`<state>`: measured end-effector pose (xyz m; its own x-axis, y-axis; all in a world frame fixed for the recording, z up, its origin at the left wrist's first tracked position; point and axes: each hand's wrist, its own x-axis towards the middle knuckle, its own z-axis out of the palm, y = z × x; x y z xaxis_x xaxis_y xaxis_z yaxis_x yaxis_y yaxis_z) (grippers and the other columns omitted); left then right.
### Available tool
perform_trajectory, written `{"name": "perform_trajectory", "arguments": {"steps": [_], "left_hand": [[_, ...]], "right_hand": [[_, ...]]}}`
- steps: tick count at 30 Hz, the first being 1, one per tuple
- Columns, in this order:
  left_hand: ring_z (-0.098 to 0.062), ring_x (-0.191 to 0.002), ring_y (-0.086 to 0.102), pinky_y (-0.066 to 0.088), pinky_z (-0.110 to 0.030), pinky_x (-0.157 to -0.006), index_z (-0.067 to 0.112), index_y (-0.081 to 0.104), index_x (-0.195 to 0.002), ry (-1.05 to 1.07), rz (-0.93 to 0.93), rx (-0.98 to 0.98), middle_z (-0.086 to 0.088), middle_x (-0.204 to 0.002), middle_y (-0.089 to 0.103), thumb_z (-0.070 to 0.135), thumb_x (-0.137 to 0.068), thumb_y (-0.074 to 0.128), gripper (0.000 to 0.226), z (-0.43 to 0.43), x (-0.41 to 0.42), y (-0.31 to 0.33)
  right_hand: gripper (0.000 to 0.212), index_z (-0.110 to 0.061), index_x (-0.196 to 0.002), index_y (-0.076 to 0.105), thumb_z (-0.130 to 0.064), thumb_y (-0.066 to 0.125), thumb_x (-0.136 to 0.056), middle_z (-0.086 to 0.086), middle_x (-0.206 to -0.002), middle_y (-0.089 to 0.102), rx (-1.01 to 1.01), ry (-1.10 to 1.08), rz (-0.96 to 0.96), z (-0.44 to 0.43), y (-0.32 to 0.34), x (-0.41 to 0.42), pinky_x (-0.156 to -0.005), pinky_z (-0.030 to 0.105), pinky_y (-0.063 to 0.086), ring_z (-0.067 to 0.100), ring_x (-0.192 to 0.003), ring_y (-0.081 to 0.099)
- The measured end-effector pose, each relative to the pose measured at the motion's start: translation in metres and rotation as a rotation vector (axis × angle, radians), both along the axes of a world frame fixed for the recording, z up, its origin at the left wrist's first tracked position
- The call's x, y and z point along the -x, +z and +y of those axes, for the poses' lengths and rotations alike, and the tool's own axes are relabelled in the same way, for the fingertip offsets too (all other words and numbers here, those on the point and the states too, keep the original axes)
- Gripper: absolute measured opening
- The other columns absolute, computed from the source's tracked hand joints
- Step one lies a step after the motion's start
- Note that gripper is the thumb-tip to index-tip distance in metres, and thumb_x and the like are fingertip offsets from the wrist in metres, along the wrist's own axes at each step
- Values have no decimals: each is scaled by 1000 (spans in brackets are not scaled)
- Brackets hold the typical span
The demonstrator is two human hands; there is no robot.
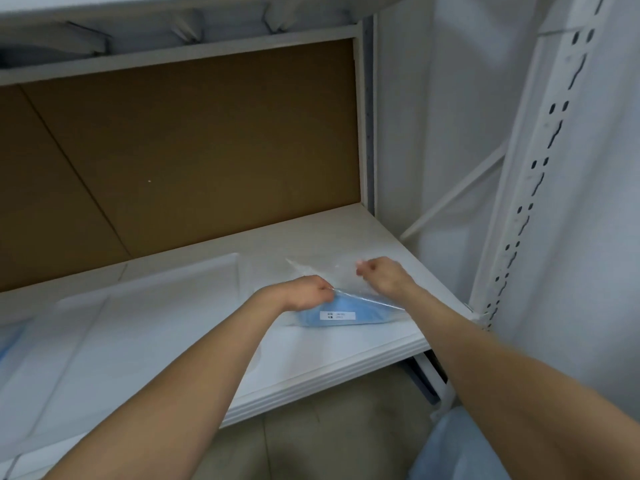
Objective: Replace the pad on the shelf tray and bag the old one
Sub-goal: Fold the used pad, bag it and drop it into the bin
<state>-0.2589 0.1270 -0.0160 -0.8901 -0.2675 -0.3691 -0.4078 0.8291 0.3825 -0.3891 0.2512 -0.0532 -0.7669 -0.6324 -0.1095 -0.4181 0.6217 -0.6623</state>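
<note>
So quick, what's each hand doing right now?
Left hand: pinching the edge of the clear plastic bag holding a blue folded pad.
Right hand: gripping the same bag's edge.

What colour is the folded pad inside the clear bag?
Light blue. The pad shows through the clear bag in the head view.

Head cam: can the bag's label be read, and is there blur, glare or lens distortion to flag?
Head view: the label on the clear bag is too soft to read; the left hand and right hand pinching it are slightly blurred; wide-angle bends the shelf upright; light is even, without harsh glare.
</note>
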Motion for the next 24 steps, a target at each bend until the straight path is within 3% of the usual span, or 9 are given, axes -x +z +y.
{"name": "perform_trajectory", "arguments": {"steps": [2, 4, 7, 11, 14, 19, 24], "left_hand": [[-18, -86, 47, 36, -28, -78, 13, 58, -90, 46, 31, -42, -4, -92, 53, 20, -97, 39, 22, -4, 3, 6], [-17, -77, 45, 34, -27, -68, 14, 54, -78, 122, 69, -65, -2, -84, 50, 18, -95, 43, 21, -10, 5, 10], [-15, -67, 43, 31, -26, -59, 18, 50, -69, 251, 155, -135, 0, -73, 46, 16, -93, 46, 25, -20, 13, 13], [-23, -78, 48, 36, -27, -65, 10, 54, -89, 378, 248, -207, -9, -85, 52, 14, -94, 44, 12, -22, 22, 11], [-24, -76, 49, 36, -27, -59, 9, 52, -94, 481, 288, -251, -11, -86, 51, 11, -95, 42, 10, -19, 27, 5], [-17, -57, 47, 38, -17, -42, 8, 55, -81, 623, 370, -524, -7, -71, 51, 3, -94, 40, 20, -10, 30, -2], [-20, -64, 58, 46, -27, -56, 9, 58, -101, 771, 375, -808, -7, -78, 62, 24, -98, 43, 21, -7, 24, -8]], "right_hand": [[56, -12, -116, 66, -50, 28, -101, 13, -119, 65, 202, -243, -19, 7, 11, 10, -97, 39, 44, 33, -112, 57], [59, -8, -120, 63, -49, 25, -101, 17, -121, 63, 397, -454, -125, 11, 20, 23, -99, 43, 44, 36, -114, 56], [65, -9, -131, 53, -58, 26, -98, 16, -130, 57, 517, -592, -358, 15, 24, 29, -103, 47, 41, 36, -119, 53], [85, -24, -143, 37, -78, 47, -78, 5, -138, 46, 598, -525, -778, 14, 17, 13, -100, 48, 42, 30, -118, 52], [89, -22, -139, 35, -68, 68, -70, 11, -136, 45, 549, -400, -879, 2, 11, 1, -101, 47, 45, 32, -116, 54], [84, -16, -135, 44, -52, 81, -68, 16, -129, 55, 620, -291, -1031, -27, -5, -11, -96, 44, 50, 34, -109, 61], [82, -16, -123, 51, -50, 87, -58, 13, -120, 62, 679, -291, -1248, -30, -10, -13, -93, 51, 51, 34, -106, 62]]}}
